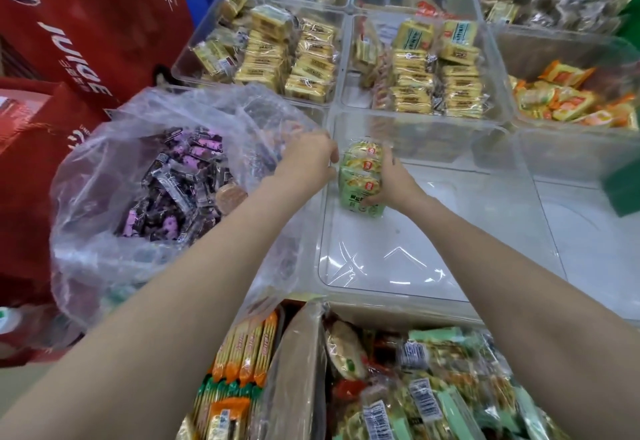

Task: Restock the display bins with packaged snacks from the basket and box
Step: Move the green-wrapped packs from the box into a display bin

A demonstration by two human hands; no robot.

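A short row of green snack packets (pixel 360 180) stands on edge at the far left of a clear plastic bin (pixel 415 266). My right hand (pixel 389 180) grips the row from the right, fingers curled over its top and near end. My left hand (pixel 308 157) is at the bin's left wall, fingers touching the packets' left side; whether they curl round a packet is hidden. Below the bin lie more packaged snacks: orange and green cracker sticks (pixel 242 360) and mixed green packets (pixel 433 387).
A large clear plastic bag (pixel 104 232) of purple-and-black wrapped snacks sits at left. Behind are bins of yellow packets (pixel 277 55), (pixel 433 72) and orange packets (pixel 561 97). Red juice cartons (pixel 86 24) stand far left. A green box edge (pixel 623 190) is at right.
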